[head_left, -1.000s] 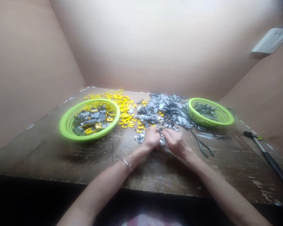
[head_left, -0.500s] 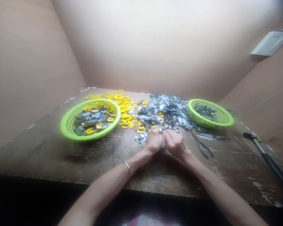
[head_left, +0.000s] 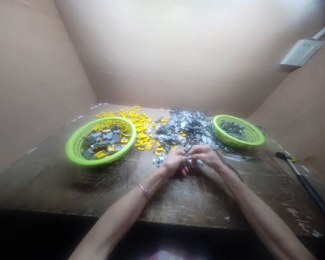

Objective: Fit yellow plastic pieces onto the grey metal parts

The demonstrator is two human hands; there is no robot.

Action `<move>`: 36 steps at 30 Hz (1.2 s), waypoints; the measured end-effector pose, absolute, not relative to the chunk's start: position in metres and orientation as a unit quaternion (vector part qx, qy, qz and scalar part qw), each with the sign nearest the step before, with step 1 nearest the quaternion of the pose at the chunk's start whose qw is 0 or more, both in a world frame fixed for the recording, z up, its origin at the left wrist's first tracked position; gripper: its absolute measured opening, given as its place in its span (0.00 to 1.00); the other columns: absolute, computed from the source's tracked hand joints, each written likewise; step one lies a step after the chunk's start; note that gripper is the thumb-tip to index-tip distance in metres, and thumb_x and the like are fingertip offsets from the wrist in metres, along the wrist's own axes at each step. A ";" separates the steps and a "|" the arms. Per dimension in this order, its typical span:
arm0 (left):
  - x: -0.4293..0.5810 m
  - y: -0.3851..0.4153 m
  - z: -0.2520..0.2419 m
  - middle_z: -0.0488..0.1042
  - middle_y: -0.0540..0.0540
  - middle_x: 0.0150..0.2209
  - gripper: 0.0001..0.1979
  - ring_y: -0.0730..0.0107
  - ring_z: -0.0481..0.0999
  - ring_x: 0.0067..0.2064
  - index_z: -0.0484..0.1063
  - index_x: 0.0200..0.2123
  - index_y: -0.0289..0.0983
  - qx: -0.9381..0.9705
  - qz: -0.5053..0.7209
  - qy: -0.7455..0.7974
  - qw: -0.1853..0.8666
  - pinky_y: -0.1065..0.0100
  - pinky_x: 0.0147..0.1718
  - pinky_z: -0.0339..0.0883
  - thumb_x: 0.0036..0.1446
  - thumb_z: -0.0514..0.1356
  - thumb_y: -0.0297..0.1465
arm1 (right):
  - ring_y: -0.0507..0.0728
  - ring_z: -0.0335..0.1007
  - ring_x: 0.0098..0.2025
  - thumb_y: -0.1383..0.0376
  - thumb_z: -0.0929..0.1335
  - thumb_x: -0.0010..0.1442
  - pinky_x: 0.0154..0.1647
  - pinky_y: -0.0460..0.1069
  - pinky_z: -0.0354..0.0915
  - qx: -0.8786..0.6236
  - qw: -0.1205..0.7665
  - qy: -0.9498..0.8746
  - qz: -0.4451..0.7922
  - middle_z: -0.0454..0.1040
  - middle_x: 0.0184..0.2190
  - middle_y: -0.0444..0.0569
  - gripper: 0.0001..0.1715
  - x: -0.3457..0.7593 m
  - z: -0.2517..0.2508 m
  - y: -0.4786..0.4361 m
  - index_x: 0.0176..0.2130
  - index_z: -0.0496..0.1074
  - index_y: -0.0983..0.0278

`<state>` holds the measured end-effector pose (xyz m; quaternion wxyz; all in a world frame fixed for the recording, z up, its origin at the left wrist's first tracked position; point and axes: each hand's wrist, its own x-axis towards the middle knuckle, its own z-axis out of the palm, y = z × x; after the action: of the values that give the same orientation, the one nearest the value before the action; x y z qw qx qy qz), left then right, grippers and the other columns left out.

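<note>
Silver bracelet (head_left: 144,191) on the left wrist. Left hand (head_left: 175,161) and right hand (head_left: 205,155) meet at the fingertips, fingers bent, low over the table (head_left: 178,207). A small dark piece (head_left: 185,153) shows where they meet; cannot tell which hand grips it, or if either does. Small shiny bits (head_left: 158,161) just beside the left hand, more partly hidden under both. Heap of grey parts (head_left: 192,126) right behind the hands; yellow frames (head_left: 143,139) spread to its left, some touching it. Green basket on the left (head_left: 71,151) holds mixed grey and yellow parts; thin dark strands (head_left: 103,177) on the wood near it. Second green basket (head_left: 224,139), right of the heap, holds greyish pieces. Pliers (head_left: 234,170) by the right wrist, partly covered by it. Pale flat scraps (head_left: 238,157) beyond. Black-handled tool (head_left: 311,193) far right. White socket box (head_left: 302,53) on the right wall.
</note>
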<state>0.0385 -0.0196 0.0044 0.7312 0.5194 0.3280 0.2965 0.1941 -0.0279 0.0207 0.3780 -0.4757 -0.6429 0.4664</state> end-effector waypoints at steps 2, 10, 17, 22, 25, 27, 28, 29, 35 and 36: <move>0.037 -0.019 0.008 0.66 0.45 0.18 0.06 0.71 0.68 0.17 0.63 0.24 0.29 0.502 0.309 0.320 0.742 0.69 0.13 0.63 0.40 0.54 0.28 | 0.49 0.62 0.15 0.63 0.69 0.40 0.16 0.44 0.60 -0.475 0.390 -0.648 0.450 0.65 0.14 0.41 0.09 0.192 0.018 -0.027 0.23 0.68 0.67; 0.033 -0.013 0.008 0.68 0.43 0.20 0.12 0.69 0.68 0.17 0.63 0.24 0.29 0.431 0.339 0.338 0.765 0.66 0.13 0.64 0.42 0.56 0.35 | 0.47 0.62 0.17 0.63 0.66 0.45 0.18 0.42 0.58 -0.470 0.366 -0.748 0.294 0.67 0.17 0.43 0.08 0.178 0.022 -0.023 0.23 0.69 0.67; 0.035 -0.004 0.002 0.64 0.48 0.14 0.07 0.71 0.66 0.13 0.58 0.19 0.31 0.356 0.397 0.436 0.725 0.69 0.10 0.61 0.42 0.55 0.28 | 0.50 0.65 0.29 0.61 0.57 0.55 0.27 0.43 0.58 -0.555 0.178 -0.801 0.136 0.70 0.29 0.48 0.17 0.181 0.031 0.017 0.36 0.69 0.66; 0.028 0.006 0.003 0.64 0.49 0.14 0.07 0.73 0.65 0.13 0.57 0.19 0.32 0.336 0.457 0.451 0.689 0.71 0.10 0.61 0.43 0.54 0.28 | 0.56 0.61 0.37 0.66 0.56 0.54 0.31 0.47 0.55 -0.655 0.056 -0.751 -0.064 0.65 0.35 0.56 0.17 0.176 0.021 0.071 0.35 0.70 0.67; 0.022 0.012 0.004 0.64 0.48 0.14 0.07 0.72 0.66 0.13 0.57 0.20 0.32 0.329 0.472 0.446 0.686 0.71 0.10 0.60 0.43 0.54 0.28 | 0.57 0.59 0.38 0.66 0.58 0.52 0.32 0.46 0.54 -0.640 0.044 -0.765 -0.046 0.64 0.34 0.56 0.14 0.168 0.014 0.088 0.31 0.71 0.68; 0.019 0.017 0.003 0.64 0.49 0.15 0.07 0.72 0.66 0.14 0.57 0.20 0.32 0.330 0.477 0.423 0.696 0.70 0.11 0.61 0.42 0.55 0.28 | 0.57 0.58 0.40 0.66 0.59 0.51 0.33 0.46 0.53 -0.634 0.049 -0.771 -0.036 0.64 0.35 0.56 0.14 0.165 0.015 0.092 0.30 0.71 0.68; 0.019 0.018 0.003 0.64 0.49 0.15 0.07 0.73 0.66 0.14 0.57 0.20 0.32 0.329 0.480 0.409 0.703 0.70 0.11 0.61 0.42 0.55 0.28 | 0.57 0.57 0.41 0.65 0.59 0.51 0.33 0.46 0.53 -0.633 0.055 -0.772 -0.030 0.64 0.37 0.56 0.14 0.165 0.017 0.093 0.30 0.71 0.68; 0.020 0.020 0.002 0.64 0.49 0.16 0.07 0.73 0.66 0.14 0.57 0.21 0.32 0.327 0.481 0.397 0.710 0.69 0.12 0.62 0.42 0.55 0.28 | 0.57 0.57 0.41 0.65 0.60 0.50 0.34 0.46 0.53 -0.633 0.063 -0.771 -0.023 0.64 0.38 0.56 0.14 0.167 0.020 0.093 0.30 0.71 0.67; 0.036 0.016 0.000 0.64 0.49 0.16 0.05 0.72 0.67 0.15 0.58 0.21 0.31 0.319 0.456 0.380 0.739 0.68 0.13 0.63 0.43 0.54 0.26 | 0.52 0.63 0.31 0.63 0.61 0.48 0.28 0.43 0.55 -0.659 0.122 -0.739 0.068 0.70 0.28 0.49 0.12 0.191 0.052 0.084 0.26 0.71 0.67; 0.037 0.014 0.000 0.64 0.49 0.16 0.05 0.72 0.67 0.15 0.58 0.22 0.31 0.321 0.455 0.376 0.741 0.68 0.12 0.63 0.43 0.54 0.26 | 0.51 0.64 0.29 0.63 0.61 0.48 0.26 0.43 0.56 -0.662 0.136 -0.732 0.088 0.70 0.25 0.49 0.13 0.194 0.056 0.079 0.27 0.71 0.68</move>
<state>0.0372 0.0140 -0.0001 0.7409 0.3210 0.3756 0.4549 0.1939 0.0788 0.0560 0.1359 -0.6621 -0.7317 0.0879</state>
